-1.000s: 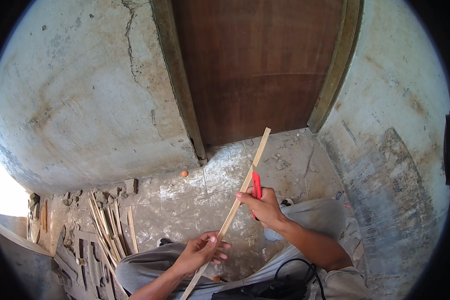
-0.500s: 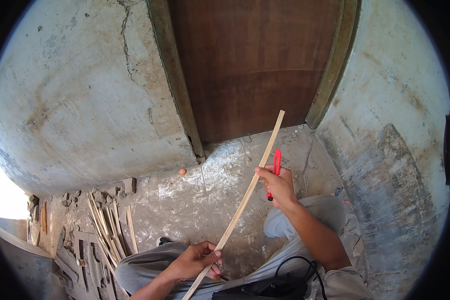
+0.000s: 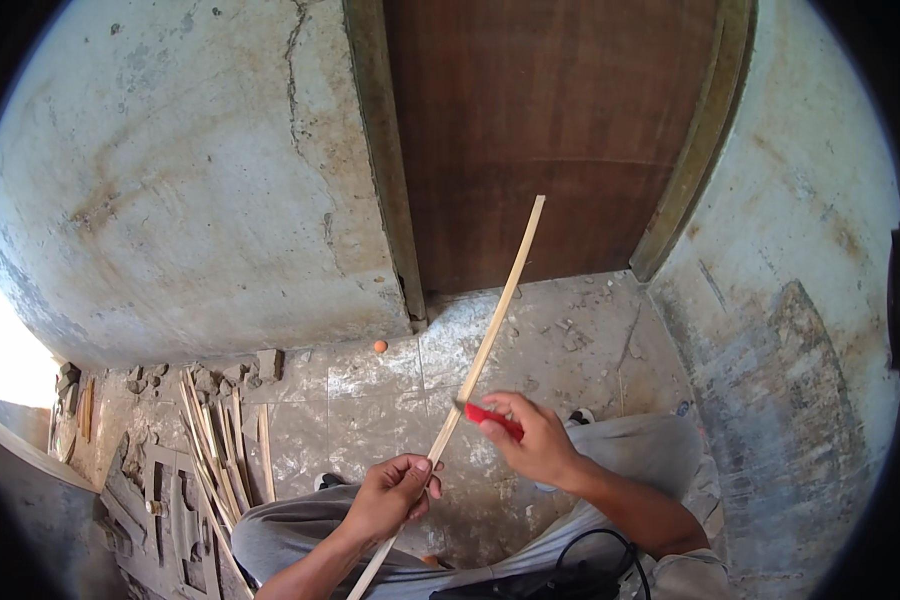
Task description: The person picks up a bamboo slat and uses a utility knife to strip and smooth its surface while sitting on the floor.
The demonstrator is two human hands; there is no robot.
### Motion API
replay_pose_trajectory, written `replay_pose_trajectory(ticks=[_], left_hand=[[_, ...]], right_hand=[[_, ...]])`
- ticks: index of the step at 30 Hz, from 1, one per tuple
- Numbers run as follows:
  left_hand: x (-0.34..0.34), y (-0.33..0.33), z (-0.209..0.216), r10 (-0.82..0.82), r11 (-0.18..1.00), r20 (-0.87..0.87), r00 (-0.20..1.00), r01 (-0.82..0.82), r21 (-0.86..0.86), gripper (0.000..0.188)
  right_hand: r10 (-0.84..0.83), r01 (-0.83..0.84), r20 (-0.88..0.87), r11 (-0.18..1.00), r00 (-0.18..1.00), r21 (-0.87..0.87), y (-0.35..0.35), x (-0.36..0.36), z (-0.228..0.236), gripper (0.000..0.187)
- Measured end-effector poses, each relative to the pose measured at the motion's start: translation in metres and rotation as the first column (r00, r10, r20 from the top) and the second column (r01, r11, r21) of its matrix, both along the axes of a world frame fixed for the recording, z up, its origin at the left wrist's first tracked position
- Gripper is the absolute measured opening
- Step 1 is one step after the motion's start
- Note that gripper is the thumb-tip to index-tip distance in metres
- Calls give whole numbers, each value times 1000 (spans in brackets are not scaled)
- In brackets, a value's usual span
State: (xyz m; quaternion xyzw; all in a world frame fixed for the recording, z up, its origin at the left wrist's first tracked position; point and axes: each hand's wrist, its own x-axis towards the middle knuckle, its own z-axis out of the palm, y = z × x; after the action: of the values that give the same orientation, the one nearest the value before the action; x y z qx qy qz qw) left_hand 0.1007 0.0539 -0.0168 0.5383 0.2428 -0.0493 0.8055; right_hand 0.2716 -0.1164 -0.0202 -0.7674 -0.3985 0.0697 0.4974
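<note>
A long, thin wooden strip (image 3: pixel 500 318) slants up and away from my lap toward the door. My left hand (image 3: pixel 394 494) grips its lower part between thumb and fingers. In my right hand (image 3: pixel 536 443) is a red utility knife (image 3: pixel 494 420), its front end against the strip a little above my left hand. Whether the blade cuts into the wood is too small to tell. The strip's far end rises free above the floor.
Several wooden strips (image 3: pixel 220 450) lie in a bundle at my left, beside a grey cut-out panel (image 3: pixel 175 520). Rubble (image 3: pixel 207 380) lines the wall's foot. A small orange ball (image 3: pixel 380 346) sits on the dusty tiles before a brown door (image 3: pixel 530 130). A black bag (image 3: pixel 510 585) rests on my lap.
My right hand has let go of the strip's upper part and moved down it, turning the knife against the wood. My left hand still grips the strip. The view has shifted slightly.
</note>
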Motion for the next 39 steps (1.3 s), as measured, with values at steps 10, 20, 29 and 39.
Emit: replay_pose_trajectory(ticks=[10,20,29,39], left_hand=[[4,0,2,43,999,-19,999,-43,5,31],[4,-3,3,61,996,-86,994,-66,-52,28],[-2,-11,10,117,991,-107,987,-123,-46,27],[-4,-12,13,119,992,-99,988,-123,-36,27]], right_hand=[[87,-98,296,995,951,22,3,-8,-5,25],[71,-73,445,997,893,-13,3,-6,-11,26],[33,-52,499,998,866,25,6,-11,-10,25],[3,-23,533,999,846,30,9,-11,-7,24]])
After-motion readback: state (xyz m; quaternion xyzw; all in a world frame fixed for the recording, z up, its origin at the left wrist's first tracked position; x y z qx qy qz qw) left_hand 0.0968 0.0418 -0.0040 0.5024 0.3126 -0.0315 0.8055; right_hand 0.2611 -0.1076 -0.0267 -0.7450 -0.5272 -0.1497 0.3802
